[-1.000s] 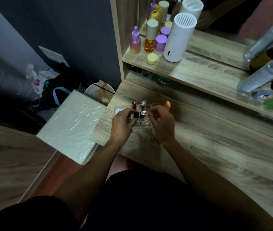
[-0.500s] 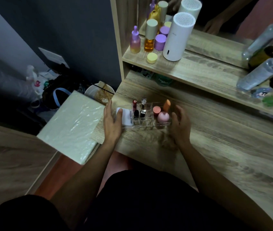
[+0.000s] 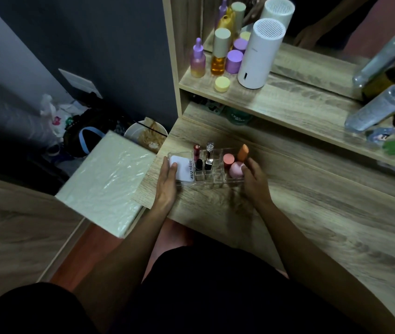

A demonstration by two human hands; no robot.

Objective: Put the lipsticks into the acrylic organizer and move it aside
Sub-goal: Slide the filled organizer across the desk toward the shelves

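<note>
A clear acrylic organizer (image 3: pixel 215 180) sits near the desk's left front corner. Several lipsticks stand upright in its middle slots: a red one (image 3: pixel 196 150), a clear-capped one (image 3: pixel 209 155) and a short black one (image 3: pixel 199 164). A white compact (image 3: pixel 182 168) fills its left section; pink and orange sponges (image 3: pixel 236 168) fill the right. My left hand (image 3: pixel 167 180) presses flat against the organizer's left end, thumb on the compact. My right hand (image 3: pixel 254 177) grips the right end, fingers beside the pink sponge.
The wooden desk (image 3: pixel 312 213) stretches to the right. A shelf above holds bottles, jars and a white cylinder (image 3: pixel 260 54). A spray bottle (image 3: pixel 379 107) lies at the shelf's right. A wrapped white box (image 3: pixel 104 184) leans off the desk's left edge, with a bin (image 3: pixel 147 137) behind it.
Both hands left the lipstick slots in the middle and spread to the organizer's two ends. The right hand has closed in against the right end.
</note>
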